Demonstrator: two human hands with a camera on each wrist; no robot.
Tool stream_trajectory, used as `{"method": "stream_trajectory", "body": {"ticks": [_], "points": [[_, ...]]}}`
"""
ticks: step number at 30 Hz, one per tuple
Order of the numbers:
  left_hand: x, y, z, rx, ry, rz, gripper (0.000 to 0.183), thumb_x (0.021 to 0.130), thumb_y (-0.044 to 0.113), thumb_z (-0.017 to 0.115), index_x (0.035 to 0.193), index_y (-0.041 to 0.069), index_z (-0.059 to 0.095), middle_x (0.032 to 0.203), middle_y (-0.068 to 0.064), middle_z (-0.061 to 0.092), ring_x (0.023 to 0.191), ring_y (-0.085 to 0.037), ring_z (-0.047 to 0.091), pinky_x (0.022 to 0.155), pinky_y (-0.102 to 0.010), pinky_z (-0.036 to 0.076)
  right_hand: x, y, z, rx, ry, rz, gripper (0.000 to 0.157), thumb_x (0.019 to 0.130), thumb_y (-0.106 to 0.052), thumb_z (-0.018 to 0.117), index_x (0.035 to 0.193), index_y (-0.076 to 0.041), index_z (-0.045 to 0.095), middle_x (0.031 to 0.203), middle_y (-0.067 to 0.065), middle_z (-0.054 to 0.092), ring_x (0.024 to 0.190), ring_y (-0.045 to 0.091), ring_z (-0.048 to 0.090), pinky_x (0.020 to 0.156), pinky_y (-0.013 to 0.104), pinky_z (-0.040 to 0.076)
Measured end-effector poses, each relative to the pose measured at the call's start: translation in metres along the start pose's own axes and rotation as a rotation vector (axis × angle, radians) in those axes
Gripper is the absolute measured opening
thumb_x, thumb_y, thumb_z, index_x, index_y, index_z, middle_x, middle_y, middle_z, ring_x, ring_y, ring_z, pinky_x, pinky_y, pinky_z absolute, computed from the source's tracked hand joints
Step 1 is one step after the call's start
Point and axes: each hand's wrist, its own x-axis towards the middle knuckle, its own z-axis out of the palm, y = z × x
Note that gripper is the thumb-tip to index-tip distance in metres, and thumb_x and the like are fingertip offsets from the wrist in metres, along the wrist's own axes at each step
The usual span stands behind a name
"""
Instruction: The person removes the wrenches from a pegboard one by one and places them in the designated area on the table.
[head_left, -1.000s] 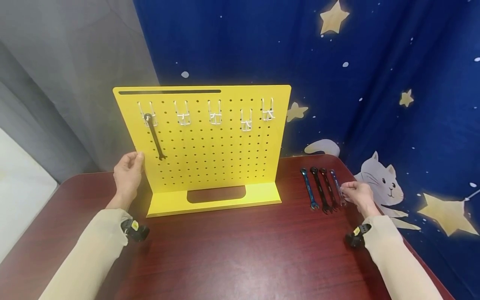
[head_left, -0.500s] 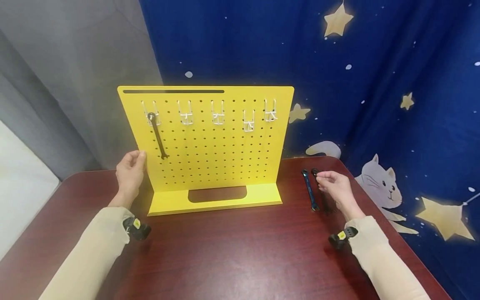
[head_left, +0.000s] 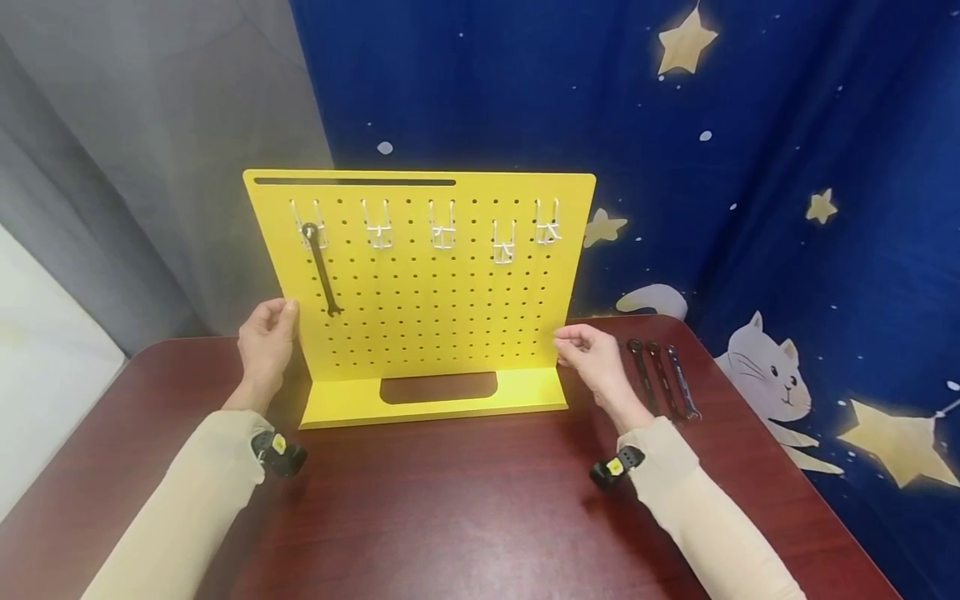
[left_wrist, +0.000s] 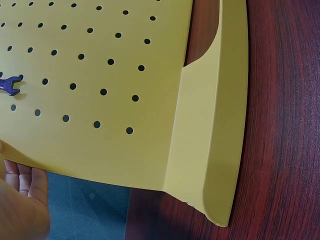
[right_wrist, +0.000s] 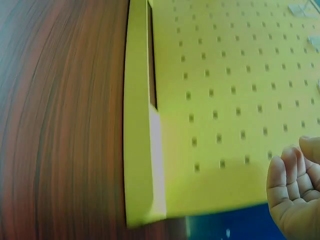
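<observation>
A yellow pegboard stand (head_left: pixel 435 317) stands upright on the table, with white wire hooks (head_left: pixel 442 237) along its upper part. One dark wrench (head_left: pixel 322 271) hangs from the leftmost hook; its lower end (left_wrist: pixel 9 86) shows in the left wrist view. My left hand (head_left: pixel 266 342) pinches the board's left edge, some fingers behind it. At the right edge is my right hand (head_left: pixel 596 358), fingers loosely bent and nothing seen between them. In the right wrist view, the right fingers (right_wrist: pixel 287 182) lie in front of the board; contact is unclear.
Right of my right hand lie a black wrench (head_left: pixel 641 367), another dark wrench (head_left: pixel 663 375) and a silver-blue wrench (head_left: pixel 684 383). My hand and forearm hide part of that area. A blue star-patterned curtain (head_left: pixel 480 92) hangs behind the dark red table (head_left: pixel 450 500).
My right hand has moved left from the silver-blue wrench, across the wrenches, to the board's right edge. The left hand stays at the left edge. The view has shifted slightly.
</observation>
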Motion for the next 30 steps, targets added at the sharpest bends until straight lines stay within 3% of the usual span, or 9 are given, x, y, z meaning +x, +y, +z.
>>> {"method": "stream_trajectory", "body": {"ticks": [8, 13, 18, 22, 30], "points": [[0.002, -0.001, 0.002, -0.024, 0.007, 0.016, 0.033, 0.092, 0.047, 0.053, 0.109, 0.019, 0.058, 0.097, 0.012, 0.055, 0.092, -0.004, 0.051, 0.084, -0.023, 0.043, 0.000, -0.019, 0.048, 0.116, -0.040, -0.049, 0.022, 0.086, 0.002, 0.064, 0.107, 0.010, 0.062, 0.093, 0.026, 0.063, 0.070, 0.010, 0.062, 0.070, 0.022, 0.055], [0.000, -0.001, 0.002, -0.029, 0.015, 0.017, 0.031, 0.092, 0.047, 0.054, 0.107, 0.020, 0.058, 0.095, 0.013, 0.054, 0.091, -0.004, 0.051, 0.084, -0.024, 0.044, -0.001, -0.034, 0.077, 0.156, -0.092, -0.093, 0.024, 0.086, 0.001, 0.064, 0.109, 0.010, 0.062, 0.094, 0.025, 0.063, 0.072, 0.010, 0.062, 0.074, 0.026, 0.055], [0.000, -0.002, 0.001, -0.031, 0.024, 0.018, 0.031, 0.091, 0.047, 0.054, 0.106, 0.021, 0.059, 0.094, 0.014, 0.054, 0.089, -0.003, 0.051, 0.081, -0.021, 0.043, -0.004, -0.049, 0.105, 0.190, -0.134, -0.116, 0.025, 0.087, -0.001, 0.064, 0.110, 0.008, 0.061, 0.096, 0.020, 0.064, 0.083, 0.025, 0.065, 0.078, 0.029, 0.055], [0.000, -0.003, 0.001, 0.011, 0.018, 0.002, 0.040, 0.091, 0.051, 0.052, 0.113, 0.018, 0.058, 0.104, 0.007, 0.057, 0.094, -0.008, 0.051, 0.082, -0.023, 0.042, -0.005, -0.059, 0.123, 0.218, -0.159, -0.149, 0.024, 0.087, 0.000, 0.063, 0.110, 0.009, 0.061, 0.098, 0.022, 0.064, 0.088, 0.033, 0.063, 0.078, 0.029, 0.055], [0.000, -0.003, 0.000, 0.042, -0.001, -0.003, 0.053, 0.092, 0.054, 0.048, 0.126, 0.014, 0.054, 0.122, -0.005, 0.055, 0.107, -0.016, 0.050, 0.093, -0.033, 0.043, -0.007, -0.069, 0.150, 0.194, -0.192, -0.177, 0.025, 0.087, -0.003, 0.064, 0.110, 0.008, 0.061, 0.101, 0.019, 0.065, 0.082, 0.013, 0.062, 0.078, 0.027, 0.054]]}}
